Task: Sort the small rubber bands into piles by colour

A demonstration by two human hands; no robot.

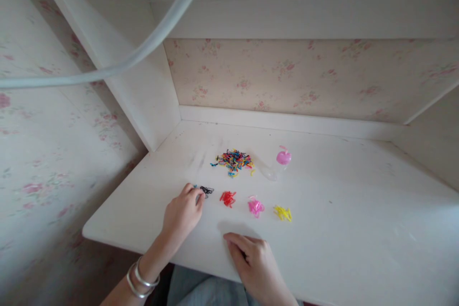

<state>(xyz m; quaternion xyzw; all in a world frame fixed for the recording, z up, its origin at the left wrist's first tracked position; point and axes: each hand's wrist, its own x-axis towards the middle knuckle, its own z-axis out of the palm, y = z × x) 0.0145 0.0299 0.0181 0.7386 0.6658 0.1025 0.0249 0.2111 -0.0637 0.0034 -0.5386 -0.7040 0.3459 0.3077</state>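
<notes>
My left hand [184,208] reaches to the left end of a row of small rubber-band piles, its fingers bent and pinched together. The fingertips touch the edge of the black rubber bands [207,191]; a bit of blue shows just beyond them. What lies between the fingertips is hidden. Along the row sit red rubber bands [228,198], pink rubber bands [256,206] and yellow rubber bands [283,213]. Behind is a larger mixed-colour pile [234,161]. My right hand [253,258] rests near the front edge, fingers curled in, with nothing visible in it.
A small clear container with a pink apple-shaped top [283,157] stands right of the mixed pile, beside a clear plastic piece [268,172]. White desk [358,229] with side panels and a shelf above. A pale cable [143,52] crosses the upper view.
</notes>
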